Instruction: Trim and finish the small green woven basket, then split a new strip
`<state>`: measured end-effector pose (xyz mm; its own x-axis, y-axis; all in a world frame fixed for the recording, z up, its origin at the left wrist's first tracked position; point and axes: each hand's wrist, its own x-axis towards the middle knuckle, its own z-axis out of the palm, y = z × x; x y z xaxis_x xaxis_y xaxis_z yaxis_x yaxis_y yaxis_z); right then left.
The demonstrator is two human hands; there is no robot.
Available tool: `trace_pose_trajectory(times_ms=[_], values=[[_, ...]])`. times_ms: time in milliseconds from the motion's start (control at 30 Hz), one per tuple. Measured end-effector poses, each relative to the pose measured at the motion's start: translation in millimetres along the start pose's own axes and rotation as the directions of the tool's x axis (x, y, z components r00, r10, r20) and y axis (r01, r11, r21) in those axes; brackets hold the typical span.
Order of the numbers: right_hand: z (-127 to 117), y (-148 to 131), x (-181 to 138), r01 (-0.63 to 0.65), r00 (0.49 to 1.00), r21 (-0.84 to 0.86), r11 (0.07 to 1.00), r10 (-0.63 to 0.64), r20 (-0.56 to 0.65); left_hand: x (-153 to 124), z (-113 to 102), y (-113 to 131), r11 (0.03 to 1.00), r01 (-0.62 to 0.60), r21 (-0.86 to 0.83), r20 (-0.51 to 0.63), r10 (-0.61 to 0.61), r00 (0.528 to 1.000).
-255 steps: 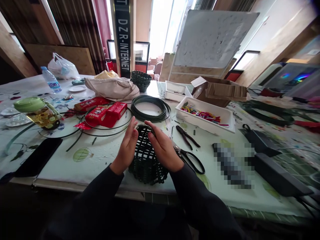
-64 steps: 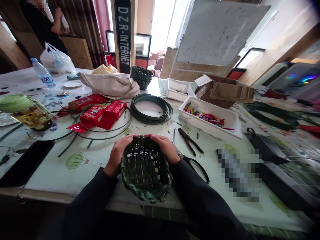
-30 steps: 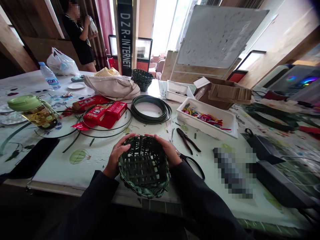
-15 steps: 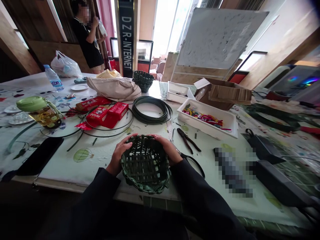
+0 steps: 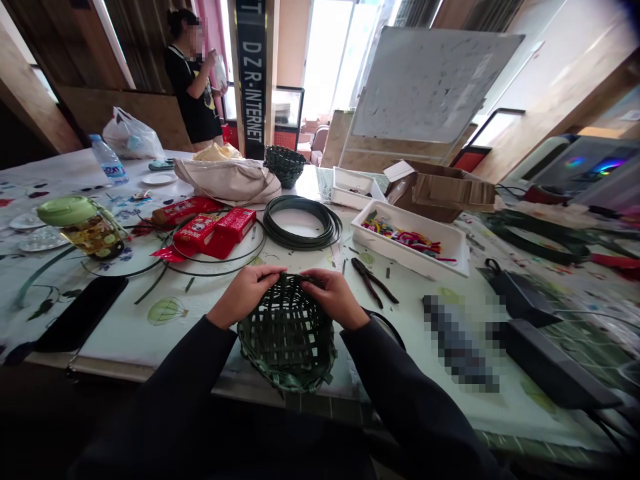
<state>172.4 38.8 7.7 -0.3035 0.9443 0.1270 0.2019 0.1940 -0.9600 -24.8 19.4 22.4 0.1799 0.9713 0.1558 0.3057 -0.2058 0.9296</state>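
A dark green woven basket (image 5: 287, 333) is tilted at the table's front edge, its open mouth facing me. My left hand (image 5: 245, 293) pinches the far rim from the left, thumb inside and fingers over the outer side. From the right, my right hand (image 5: 334, 293) grips the same rim a short way off, its thumb also on the inner side. The fingertips behind the rim are partly hidden. Black-handled scissors (image 5: 393, 330) lie by my right forearm, largely covered by it. Pliers (image 5: 373, 281) with dark handles rest just beyond them.
Beyond the basket lies a coil of green strip (image 5: 267, 230), beside red snack packets (image 5: 235, 230). A white tray (image 5: 453, 265) holds colourful pieces. A phone (image 5: 83, 313) and a green-lidded bottle (image 5: 83, 230) are on the left; black devices (image 5: 555, 363) lie right. A person (image 5: 195, 83) stands behind the table.
Both hands have shifted from the basket's sides to its far rim, closer together, and now pinch it. The basket has moved slightly nearer me. The person at the back has moved right.
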Motion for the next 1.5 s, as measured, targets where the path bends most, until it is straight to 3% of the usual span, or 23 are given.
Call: trace_pose_trajectory(times_ms=[133,400,467,567,667,867,1100,1300,1500], values=[[-4,4,3,0.020,0.999,-0.040,0.999,-0.018,0.041,3,1,2,0.990,-0.014,0.142,0.070,0.004,0.998],[-5,7,9,0.017,0.995,-0.126,0.992,-0.004,0.100,6,2,9,0.959,-0.046,0.279,0.099,0.019,0.995],[-5,4,12,0.024,0.995,-0.198,0.980,-0.003,0.101,10,2,14,0.916,-0.089,0.392,0.141,0.036,0.989],[-3,-3,16,0.045,0.997,-0.336,0.941,-0.020,0.078,15,6,22,0.776,-0.171,0.607,0.223,0.040,0.974],[-1,-8,16,0.050,0.999,-0.462,0.885,-0.039,0.034,16,13,25,0.672,-0.199,0.713,0.217,0.058,0.974],[5,-10,10,0.015,0.999,-0.573,0.820,-0.041,-0.033,10,19,21,0.627,-0.184,0.757,0.183,0.067,0.981],[6,-11,8,0.086,0.992,-0.647,0.757,-0.124,-0.014,12,21,24,0.648,-0.212,0.732,0.194,0.100,0.976],[7,-12,11,0.140,0.987,-0.618,0.774,-0.158,0.027,17,20,20,0.697,-0.176,0.695,0.170,0.079,0.982],[4,-10,7,0.067,0.991,-0.630,0.773,-0.123,-0.044,15,18,18,0.699,-0.160,0.696,0.153,0.074,0.986]])
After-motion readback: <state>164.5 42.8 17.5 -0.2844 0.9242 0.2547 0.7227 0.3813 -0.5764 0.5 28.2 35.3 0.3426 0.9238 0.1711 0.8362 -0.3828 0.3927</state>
